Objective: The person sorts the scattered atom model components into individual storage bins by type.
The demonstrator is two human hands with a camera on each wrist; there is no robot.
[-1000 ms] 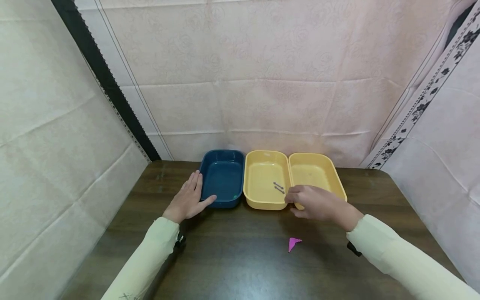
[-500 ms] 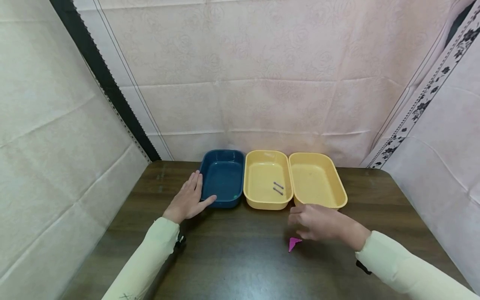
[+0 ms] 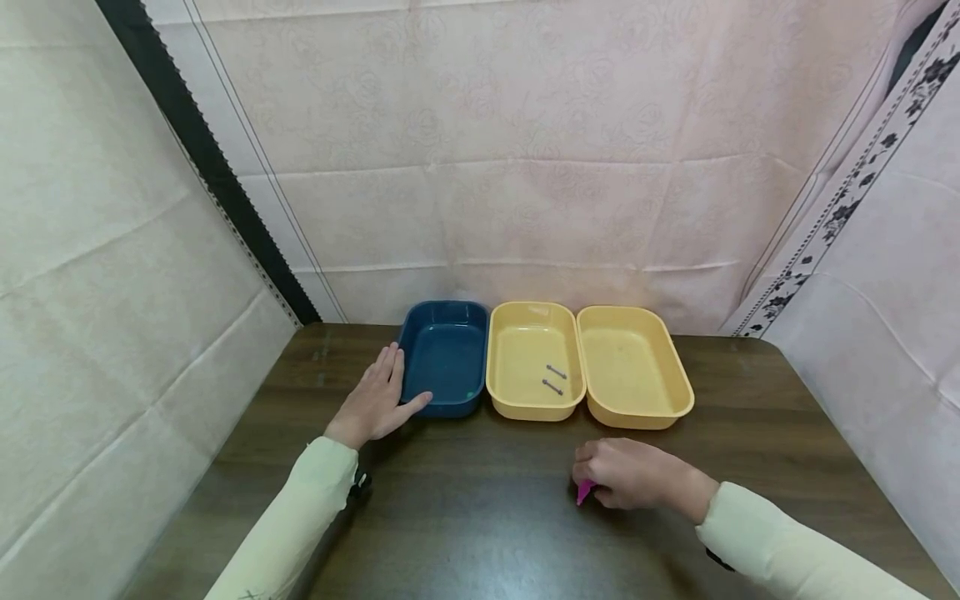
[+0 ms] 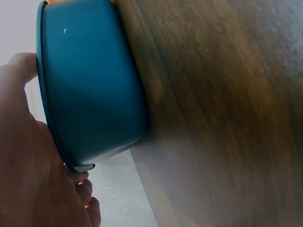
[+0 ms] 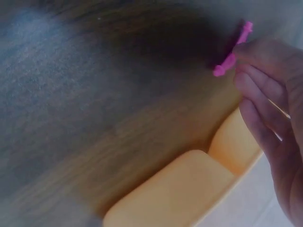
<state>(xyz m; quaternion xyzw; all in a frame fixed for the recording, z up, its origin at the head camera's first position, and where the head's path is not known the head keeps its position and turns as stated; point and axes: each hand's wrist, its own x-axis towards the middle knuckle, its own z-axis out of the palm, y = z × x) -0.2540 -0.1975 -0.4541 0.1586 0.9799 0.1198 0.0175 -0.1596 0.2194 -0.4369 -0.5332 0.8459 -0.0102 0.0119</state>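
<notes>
In the head view my left hand (image 3: pixel 375 398) rests at the near left corner of a blue tray (image 3: pixel 446 354), fingers straight along its left side and thumb over the front rim. The left wrist view has this hand against the tray's rim (image 4: pixel 43 90). On the table in front of the yellow trays, my right hand (image 3: pixel 637 475) pinches a small pink angled piece (image 3: pixel 583 492) between thumb and fingers. The right wrist view catches the pink piece (image 5: pixel 229 61) at the fingertips, its middle partly covered. Two small grey-purple rods with knobbed ends (image 3: pixel 553 387) lie inside the middle yellow tray (image 3: pixel 525 404).
A second yellow tray (image 3: pixel 637 367) stands to the right, side by side with the others along the back of the dark wooden table (image 3: pixel 465 517). A tiny green bit (image 3: pixel 471 394) lies in the blue tray. Pale cloth (image 3: pixel 525 167) hangs behind and at both sides.
My right hand has moved from the front of the yellow trays toward me and taken hold of the pink piece. One rod in the middle tray has shifted slightly. The left hand stays put.
</notes>
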